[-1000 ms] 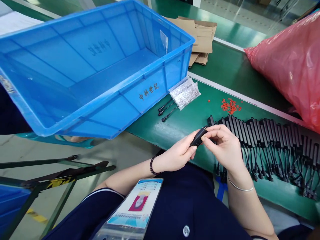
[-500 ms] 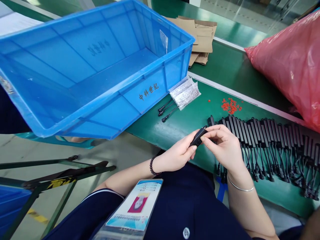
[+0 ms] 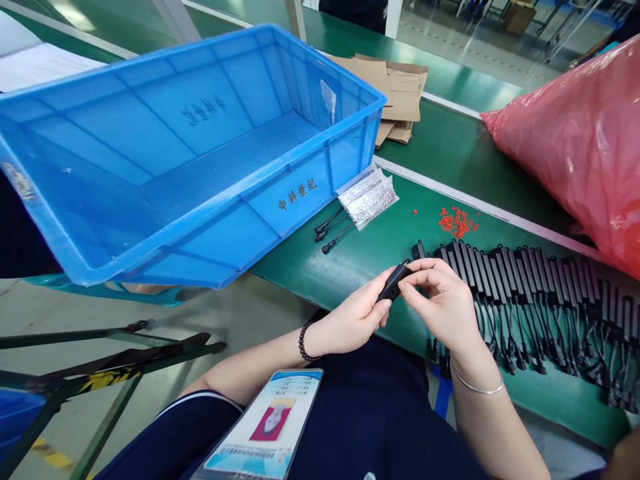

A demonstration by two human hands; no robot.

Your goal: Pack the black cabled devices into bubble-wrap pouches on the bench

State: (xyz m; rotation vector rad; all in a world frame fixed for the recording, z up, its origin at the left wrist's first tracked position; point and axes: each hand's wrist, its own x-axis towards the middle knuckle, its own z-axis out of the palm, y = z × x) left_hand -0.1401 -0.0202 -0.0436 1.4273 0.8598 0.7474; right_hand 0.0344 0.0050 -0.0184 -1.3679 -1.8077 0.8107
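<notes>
A small black plastic device (image 3: 393, 283) is held in front of my body, above the table's near edge. My left hand (image 3: 353, 317) wraps its fingers and thumb around the lower end. At its upper end, my right hand (image 3: 440, 293) pinches with thumb and forefinger; whatever small part lies between those fingertips is hidden. Right of my hands lies a long row of black cabled devices (image 3: 520, 273), side by side with their cables toward me. Beyond them is a loose pile of small red rings (image 3: 457, 222). A few bubble-wrapped devices (image 3: 369, 197) lie beside the bin, black connectors sticking out.
A large blue bin (image 3: 300, 193) overhangs the table's left side. Behind it are flattened cardboard pieces (image 3: 400, 93). A big pink plastic bag (image 3: 575, 133) stands at the right on the green table (image 3: 310, 267). Dark metal frame bars (image 3: 110, 360) are at lower left.
The camera view has tilted up slightly, so the scene sits lower. Both hands stay on the black device, with only a slight shift of the fingers at its upper end.
</notes>
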